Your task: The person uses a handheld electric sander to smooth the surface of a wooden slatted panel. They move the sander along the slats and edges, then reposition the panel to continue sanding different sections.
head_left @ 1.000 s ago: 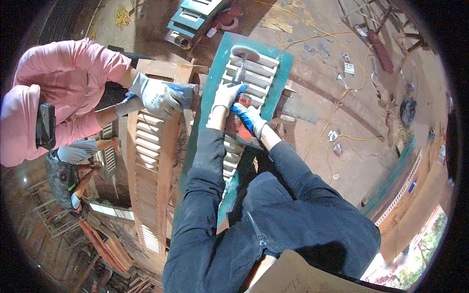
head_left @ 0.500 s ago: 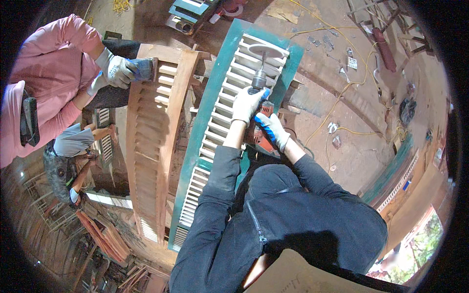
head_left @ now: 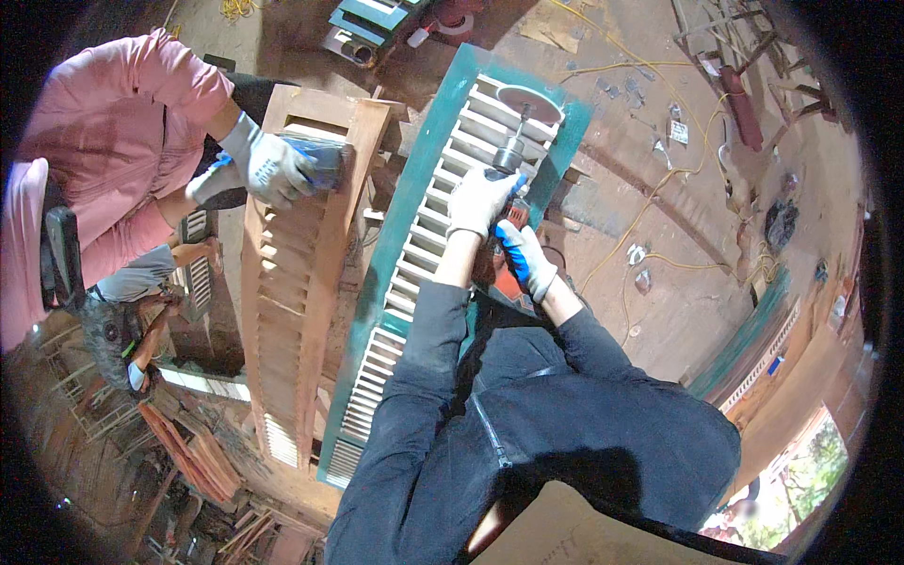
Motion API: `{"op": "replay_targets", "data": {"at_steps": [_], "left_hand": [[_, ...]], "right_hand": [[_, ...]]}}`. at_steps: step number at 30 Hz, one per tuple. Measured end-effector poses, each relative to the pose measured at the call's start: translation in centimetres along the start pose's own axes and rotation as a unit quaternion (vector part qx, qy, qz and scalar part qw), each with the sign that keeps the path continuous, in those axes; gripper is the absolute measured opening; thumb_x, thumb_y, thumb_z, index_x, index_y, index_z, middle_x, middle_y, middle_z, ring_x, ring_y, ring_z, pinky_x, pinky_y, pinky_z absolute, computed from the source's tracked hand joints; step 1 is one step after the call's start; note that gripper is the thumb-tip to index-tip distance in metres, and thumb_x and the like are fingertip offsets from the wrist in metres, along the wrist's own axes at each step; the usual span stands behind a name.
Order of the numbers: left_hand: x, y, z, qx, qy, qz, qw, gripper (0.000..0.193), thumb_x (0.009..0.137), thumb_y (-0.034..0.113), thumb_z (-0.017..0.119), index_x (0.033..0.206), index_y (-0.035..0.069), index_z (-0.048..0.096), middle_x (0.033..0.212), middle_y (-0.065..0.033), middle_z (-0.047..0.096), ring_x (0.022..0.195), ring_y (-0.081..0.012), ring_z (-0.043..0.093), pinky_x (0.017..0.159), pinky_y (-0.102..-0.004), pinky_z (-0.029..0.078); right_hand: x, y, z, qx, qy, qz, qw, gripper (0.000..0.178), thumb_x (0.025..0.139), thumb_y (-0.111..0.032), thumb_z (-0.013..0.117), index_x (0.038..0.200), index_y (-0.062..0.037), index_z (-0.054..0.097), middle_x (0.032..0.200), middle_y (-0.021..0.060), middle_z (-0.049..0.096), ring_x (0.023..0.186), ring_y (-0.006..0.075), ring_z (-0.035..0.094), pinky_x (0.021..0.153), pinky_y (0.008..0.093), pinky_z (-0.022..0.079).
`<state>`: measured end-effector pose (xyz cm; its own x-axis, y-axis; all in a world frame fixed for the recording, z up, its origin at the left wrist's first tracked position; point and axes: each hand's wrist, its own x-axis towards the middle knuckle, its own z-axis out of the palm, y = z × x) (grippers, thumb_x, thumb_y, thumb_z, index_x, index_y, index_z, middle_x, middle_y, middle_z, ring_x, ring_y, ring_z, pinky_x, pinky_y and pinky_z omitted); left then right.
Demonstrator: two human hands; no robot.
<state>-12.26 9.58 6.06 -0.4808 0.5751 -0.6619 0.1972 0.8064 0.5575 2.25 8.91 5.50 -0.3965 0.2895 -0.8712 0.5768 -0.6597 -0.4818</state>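
A red and black power drill (head_left: 505,270) with a round sanding disc (head_left: 531,104) on its chuck is held in both my hands. My left hand (head_left: 477,203), in a white glove with blue coating, is closed round the drill's front, just behind the chuck (head_left: 509,153). My right hand (head_left: 527,260), gloved alike, is closed on the drill's rear body; part of its grip is hidden. Below the disc lies a louvered shutter (head_left: 414,247) with a green frame and pale slats. The disc hovers over or touches the slats at its far end; I cannot tell which.
At left a co-worker in a pink top presses a sanding block (head_left: 325,164) on a bare wooden louvered shutter (head_left: 325,282). Another person crouches farther left. A yellow cord (head_left: 650,193) winds over the floor at right. Stacked planks (head_left: 193,452) lie at lower left.
The disc and drill have shifted slightly right and down in the view, my hands still on them. The co-worker's sanding block has moved right across the bare shutter.
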Motion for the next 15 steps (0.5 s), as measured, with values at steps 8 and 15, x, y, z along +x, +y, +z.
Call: {"op": "replay_targets", "data": {"at_steps": [8, 15], "left_hand": [[1.2, -0.8, 1.0, 0.077, 0.001, -0.035, 0.996, 0.057, 0.065, 0.058, 0.063, 0.083, 0.005, 0.068, 0.082, -0.0183, 0.065, 0.08, -0.0319, 0.063, 0.072, -0.0391, 0.047], [0.6, 0.9, -0.5, 0.097, -0.002, -0.058, 0.994, 0.062, 0.063, 0.059, 0.063, 0.091, 0.004, 0.066, 0.095, -0.0201, 0.063, 0.091, -0.0323, 0.061, 0.08, -0.039, 0.047]], "right_hand": [[2.9, 3.1, 1.1, 0.236, -0.004, -0.083, 0.968, 0.024, 0.083, -0.037, 0.06, 0.082, -0.0131, 0.061, 0.07, -0.006, 0.053, 0.059, 0.0046, 0.043, 0.053, 0.0222, 0.033], [3.1, 2.2, 0.9, 0.242, -0.027, -0.055, 0.968, 0.028, 0.086, -0.034, 0.058, 0.099, -0.0097, 0.06, 0.089, -0.0056, 0.057, 0.08, 0.0048, 0.048, 0.069, 0.0212, 0.037]]}}
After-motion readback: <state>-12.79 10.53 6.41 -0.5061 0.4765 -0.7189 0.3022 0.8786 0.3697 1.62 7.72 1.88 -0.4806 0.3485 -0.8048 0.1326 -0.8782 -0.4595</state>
